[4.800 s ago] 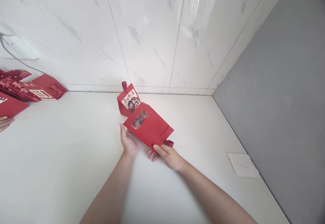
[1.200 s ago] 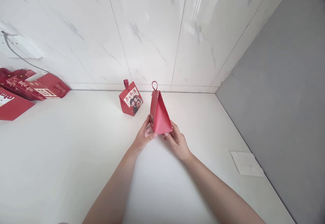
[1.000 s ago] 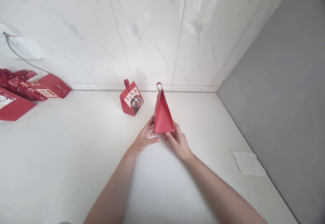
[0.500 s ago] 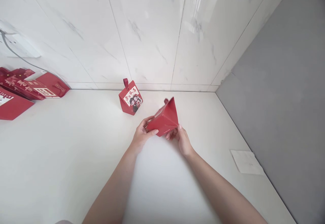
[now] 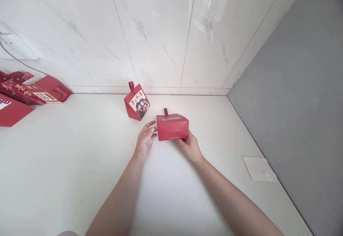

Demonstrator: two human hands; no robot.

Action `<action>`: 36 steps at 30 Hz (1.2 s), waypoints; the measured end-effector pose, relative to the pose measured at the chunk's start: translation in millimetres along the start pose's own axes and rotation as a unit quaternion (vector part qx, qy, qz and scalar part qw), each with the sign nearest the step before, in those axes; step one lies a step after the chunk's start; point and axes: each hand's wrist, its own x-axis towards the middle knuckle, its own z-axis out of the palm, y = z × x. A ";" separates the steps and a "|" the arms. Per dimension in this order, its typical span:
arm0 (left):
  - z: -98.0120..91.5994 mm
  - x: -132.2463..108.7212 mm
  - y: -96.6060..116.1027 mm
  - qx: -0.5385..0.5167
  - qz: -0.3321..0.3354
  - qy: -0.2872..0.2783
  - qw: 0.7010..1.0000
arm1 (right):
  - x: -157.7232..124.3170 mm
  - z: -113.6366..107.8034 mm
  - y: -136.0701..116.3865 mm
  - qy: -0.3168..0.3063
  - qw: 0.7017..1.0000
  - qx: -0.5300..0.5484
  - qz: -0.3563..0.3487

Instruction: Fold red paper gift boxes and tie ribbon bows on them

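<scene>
A small red card box (image 5: 173, 129) is right there in front of the person, tipped back so that a creased end panel faces them, a short line of tiny white lettering (image 5: 173, 137) along its lower edge. A clear window strip (image 5: 172, 118) shows on the upper face, and a dark red strap loop (image 5: 165, 111) pokes up at the far side. I can't tell whether it touches the surface below.

The right hand (image 5: 190, 146) has hold of the box at its lower right corner: the thumb lies along the bottom edge, while the other fingers go mostly out of sight behind and underneath. The left hand (image 5: 146, 137) is at the opposite end, its fingers loosely bent and partly spread, the tips right by the box's left edge; whether any of them touches it I can't make out, but they aren't wrapped around it.

Just beyond the left hand, a red, house-shaped card box (image 5: 133, 110) with a white label of two cartoon figures (image 5: 142, 106) stands on the smooth white tabletop (image 5: 66, 157), near the marbled white tile wall (image 5: 150, 32). Well off to the left are more red printed packages (image 5: 52, 89), bunched together. Over to the right, a flat white square (image 5: 259, 169) lies near the plain grey panel (image 5: 294, 104).
</scene>
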 end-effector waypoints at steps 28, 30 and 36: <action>12.8 -5.5 -6.4 0.115 0.091 -0.015 0.989 | -1.2 0.3 -3.7 -0.041 0.999 0.003 0.004; 15.1 -5.6 -7.1 0.122 0.096 -0.014 0.988 | -1.1 0.0 -4.0 -0.045 0.999 0.012 0.001; 10.8 -4.3 -7.2 0.106 0.073 0.006 0.992 | -0.7 -1.7 -1.2 -0.052 0.998 0.021 -0.021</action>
